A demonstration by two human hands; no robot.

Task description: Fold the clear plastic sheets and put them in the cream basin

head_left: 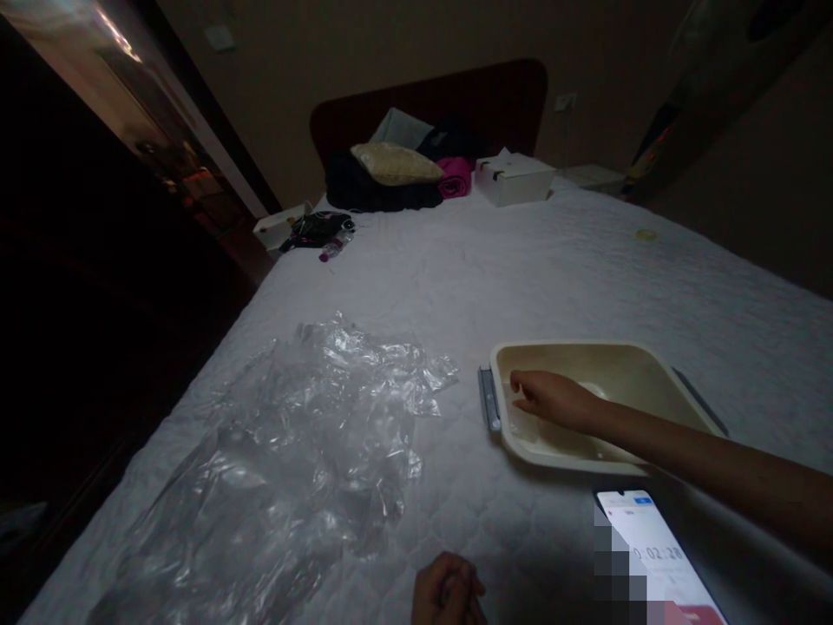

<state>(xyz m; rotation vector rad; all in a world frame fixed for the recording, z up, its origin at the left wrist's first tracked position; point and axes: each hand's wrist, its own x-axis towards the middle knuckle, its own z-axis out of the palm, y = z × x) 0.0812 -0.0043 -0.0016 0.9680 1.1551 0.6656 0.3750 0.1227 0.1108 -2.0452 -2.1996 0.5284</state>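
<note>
On the bed (pixel 429 278), plastic sheeting (pixel 292 460) is spread left of the basin (pixel 566 356); a phone (pixel 654 529) is laid before it; a box (pixel 517 184) is set behind, near the headboard (pixel 508 95).

- Right forearm (pixel 690 453): bare, reaching in from the right edge, slanting leftward.
- Right grip (pixel 556 401) — a bare hand — has its fingers (pixel 526 379) crooked, tips apart.
- Left grip (pixel 449 590) — also bare — sits low, fingers curled inward.
</note>
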